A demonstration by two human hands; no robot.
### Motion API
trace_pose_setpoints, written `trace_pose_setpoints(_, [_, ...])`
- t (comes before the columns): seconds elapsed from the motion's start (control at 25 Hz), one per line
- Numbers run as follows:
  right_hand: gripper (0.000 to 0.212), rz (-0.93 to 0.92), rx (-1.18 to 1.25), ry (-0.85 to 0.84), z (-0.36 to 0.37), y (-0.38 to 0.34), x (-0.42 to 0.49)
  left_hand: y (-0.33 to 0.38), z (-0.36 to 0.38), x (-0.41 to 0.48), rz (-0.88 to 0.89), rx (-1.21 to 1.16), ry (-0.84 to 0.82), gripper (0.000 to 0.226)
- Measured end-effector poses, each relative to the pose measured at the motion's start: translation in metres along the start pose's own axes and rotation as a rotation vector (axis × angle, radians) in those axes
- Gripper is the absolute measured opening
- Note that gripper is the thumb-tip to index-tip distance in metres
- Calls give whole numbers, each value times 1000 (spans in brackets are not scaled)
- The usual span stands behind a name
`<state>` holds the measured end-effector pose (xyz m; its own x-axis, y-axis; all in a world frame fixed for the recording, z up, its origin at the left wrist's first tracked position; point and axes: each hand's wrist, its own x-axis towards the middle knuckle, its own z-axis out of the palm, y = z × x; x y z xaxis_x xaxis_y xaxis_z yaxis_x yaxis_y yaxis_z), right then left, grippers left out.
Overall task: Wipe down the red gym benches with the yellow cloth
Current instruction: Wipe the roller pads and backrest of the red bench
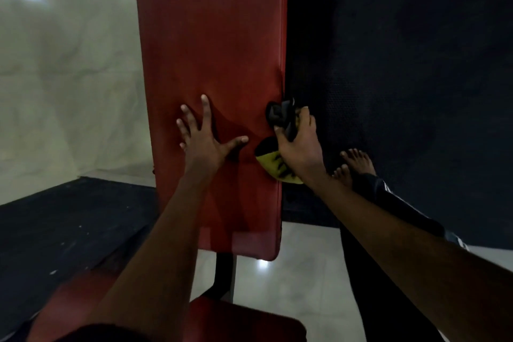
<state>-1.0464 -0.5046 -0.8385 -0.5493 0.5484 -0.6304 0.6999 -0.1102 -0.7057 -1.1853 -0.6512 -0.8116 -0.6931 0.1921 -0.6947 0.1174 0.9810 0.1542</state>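
With left grip [205, 137] splayed flat on the bench [211, 36], right grip [298, 147] clutches the cloth [273, 166] at its edge, likely wiped next.

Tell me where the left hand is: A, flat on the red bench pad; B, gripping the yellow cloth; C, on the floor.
A: the left hand lies flat, fingers spread, on the red bench pad; the right hand grips the yellow cloth.
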Motion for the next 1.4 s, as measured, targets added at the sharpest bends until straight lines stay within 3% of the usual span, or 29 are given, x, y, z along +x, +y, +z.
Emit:
trace_pose_setpoints(0.4, [77, 82, -110, -242, 26, 90, -115, -5, 7, 0, 39, -20, 71, 129])
trace_pose_setpoints(0.56, [71, 63, -60, -158, 29, 95, -117, -24, 32, -37, 146, 35, 175, 107])
trace_pose_setpoints(0.64, [67, 45, -39, -72, 36, 98, -126, -50, 46, -62, 237, 124, 118, 101])
trace_pose_setpoints(0.72, [66, 5, -43, -38, 42, 105, -140, -74, 50, -80, 280, 252, 16, 108])
trace_pose_setpoints(0.88, [83, 40, -136, -252, 43, 135, -185, -83, 53, -88, 260, 356, -118, 129])
trace_pose_setpoints(0.96, [77, 65, -126, -306, 43, 148, -198, -81, 57, -87, 240, 333, -130, 131])
trace_pose_setpoints(1.16, [44, 218, 54, -248, 51, 160, -206, -85, 59, -86, 229, 280, -102, 131])
trace_pose_setpoints(1.28, [48, 279, 79, -350, 59, 173, -224, -87, 61, -84, 233, 258, -84, 131])
trace_pose_setpoints(1.4, [55, 297, 117, -334, 56, 179, -216, -89, 64, -82, 242, 245, -67, 131])
